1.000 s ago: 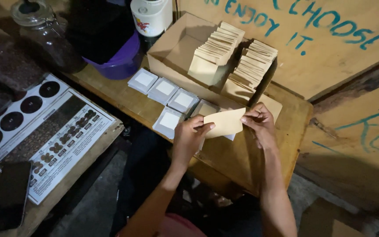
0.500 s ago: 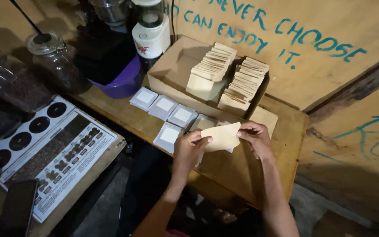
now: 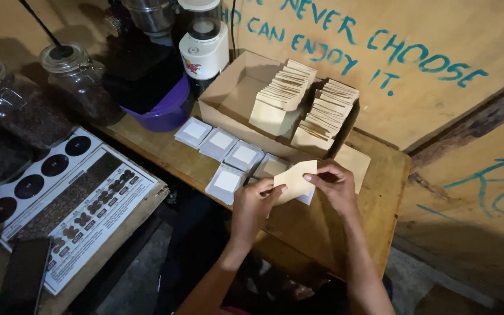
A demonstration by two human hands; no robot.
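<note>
both hands, left hand [image 3: 253,202] and right hand [image 3: 335,185], pinch a tan paper envelope [image 3: 294,179] above the wooden table [image 3: 322,227], apparently opening it; slipping a white packet [image 3: 226,181] inside needs care.

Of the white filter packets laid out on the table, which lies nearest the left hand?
The white packet at the front, just left of the left hand; the others sit in a row behind it, nearer the cardboard box.

Dim warm light, shadowed edges.

Tan envelope [image 3: 294,179] tilted steeper since earlier; left hand [image 3: 254,204] shifted along lower edge.
</note>
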